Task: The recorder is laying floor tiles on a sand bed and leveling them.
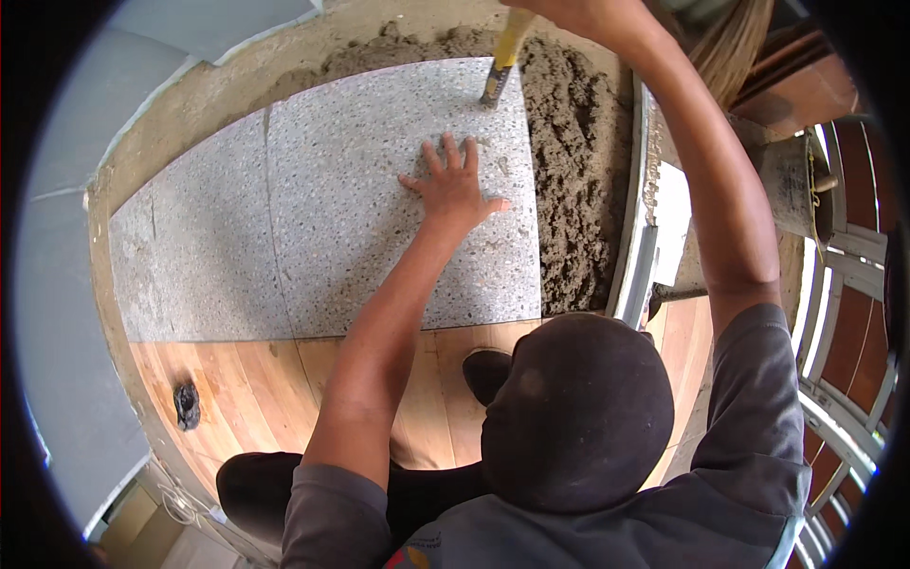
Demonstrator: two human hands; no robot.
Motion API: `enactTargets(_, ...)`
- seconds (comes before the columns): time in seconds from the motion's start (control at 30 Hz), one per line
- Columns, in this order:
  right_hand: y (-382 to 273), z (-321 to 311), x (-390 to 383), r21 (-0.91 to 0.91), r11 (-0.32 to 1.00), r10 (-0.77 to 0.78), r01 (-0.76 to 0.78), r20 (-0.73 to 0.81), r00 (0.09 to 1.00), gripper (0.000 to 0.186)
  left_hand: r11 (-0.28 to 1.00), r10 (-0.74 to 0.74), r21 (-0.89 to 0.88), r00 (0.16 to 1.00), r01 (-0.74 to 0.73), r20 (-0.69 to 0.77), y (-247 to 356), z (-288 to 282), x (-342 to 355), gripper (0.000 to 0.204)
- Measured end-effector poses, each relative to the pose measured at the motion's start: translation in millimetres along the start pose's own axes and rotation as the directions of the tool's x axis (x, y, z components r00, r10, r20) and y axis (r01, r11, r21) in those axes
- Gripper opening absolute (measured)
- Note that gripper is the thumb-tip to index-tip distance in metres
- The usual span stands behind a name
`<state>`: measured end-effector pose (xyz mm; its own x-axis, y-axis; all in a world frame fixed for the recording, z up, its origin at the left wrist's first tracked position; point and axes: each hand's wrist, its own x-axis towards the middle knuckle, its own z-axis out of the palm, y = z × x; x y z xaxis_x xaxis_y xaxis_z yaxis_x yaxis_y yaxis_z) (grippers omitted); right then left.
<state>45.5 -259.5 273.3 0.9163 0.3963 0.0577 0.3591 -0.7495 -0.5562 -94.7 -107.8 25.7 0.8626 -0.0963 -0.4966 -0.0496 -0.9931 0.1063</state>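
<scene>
My left hand [455, 185] lies flat on a grey speckled terrazzo tile [379, 237], its fingers spread and nothing held. Near the top edge, my right hand [592, 17] grips a yellow tool [513, 38] with a black lower end; its upper part is out of view, so its kind is unclear. The tool points down, its black end at the tile's far right corner; whether it touches is hard to tell. A second speckled tile [194, 228] adjoins on the left with a thin joint between them. Rough wet mortar [573, 180] borders the right and far sides.
Wood-look floor tiles [251, 384] run along the near side, with a small black crumpled item [187, 406] on them. A metal rail [633, 275] edges the mortar. Farther right are a bucket [796, 185], a broom [735, 47] and a metal grille [844, 417]. Grey wall [71, 313] stands left.
</scene>
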Motion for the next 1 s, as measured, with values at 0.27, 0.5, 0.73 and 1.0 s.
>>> enactTargets(0.27,7,7,-19,0.047,0.99,-0.124,0.13,-0.102,0.987,0.048,0.987,0.052,-0.151,0.998,-0.048,0.022,-25,-15,-18,0.12)
enactTargets(0.5,-61,20,-59,0.054,0.98,-0.193,0.193,-0.002,0.981,0.05,0.977,0.215,-0.026,0.967,-0.213,0.137,-177,-43,-121,0.073)
enactTargets(0.73,-146,66,-62,0.08,0.935,-0.354,0.346,0.154,0.922,0.05,0.99,-0.133,0.057,0.985,0.128,0.108,-364,-42,-257,0.069)
enactTargets(1.0,-205,99,-73,0.005,0.966,-0.254,0.258,0.209,0.944,0.054,0.981,-0.165,0.073,0.968,0.181,-0.188,-433,-13,-200,0.072)
